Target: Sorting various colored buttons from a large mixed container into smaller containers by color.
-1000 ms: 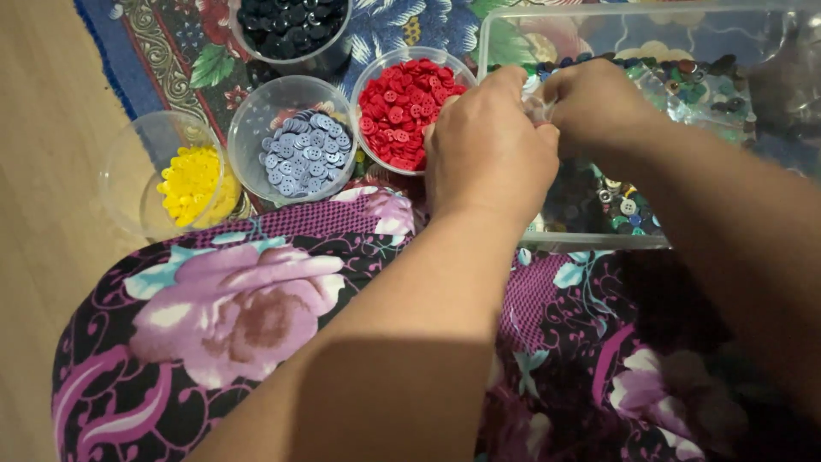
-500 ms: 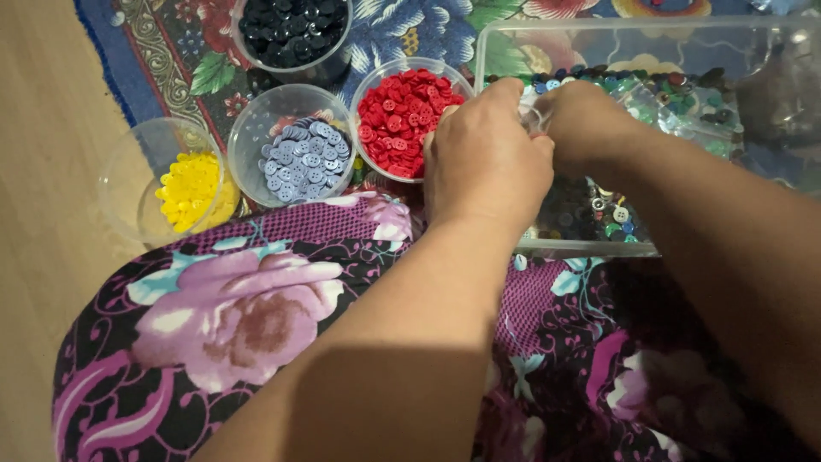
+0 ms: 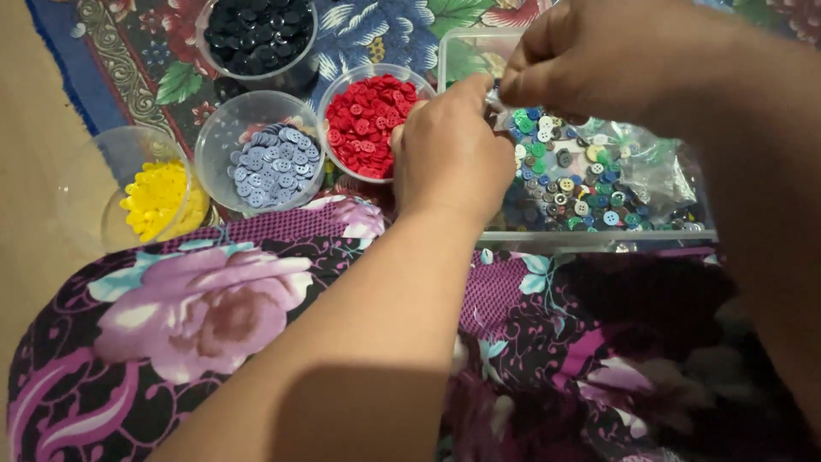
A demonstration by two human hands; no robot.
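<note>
Four round clear plastic bowls stand on the patterned rug: one bowl of yellow buttons (image 3: 156, 198), one bowl of pale blue-grey buttons (image 3: 272, 162), one bowl of red buttons (image 3: 368, 124) and one bowl of black buttons (image 3: 256, 32). The buttons in each are too many to count. One clear rectangular plastic tray (image 3: 599, 235) holds one crumpled clear plastic bag (image 3: 650, 167) and a mixed heap of coloured buttons (image 3: 569, 184). Two bare hands show, one left hand (image 3: 449, 154) and one right hand (image 3: 616, 56).

place: home floor | signs: patterned rug (image 3: 128, 51), wooden floor (image 3: 34, 171), floral dress (image 3: 214, 308)
</note>
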